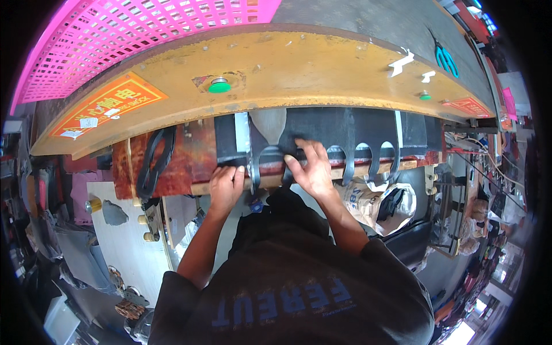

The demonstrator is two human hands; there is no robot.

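Observation:
A black sheet with curved cut-outs along its near edge lies under the yellow beam, on a reddish-brown worn board. My left hand is at the sheet's near left edge, fingers curled and thumb pressed close; what they hold is hidden. Beside its thumb a narrow dark strip hangs down. My right hand rests on the sheet near its middle, thumb and fingers apart. Just left of those fingers lies a grey tapered piece. A white strip shows farther left.
The yellow beam with green buttons spans above the work. On top are a pink perforated basket and teal-handled cutters. A black looped strip lies at the left of the board. Below right stands a whitish sack.

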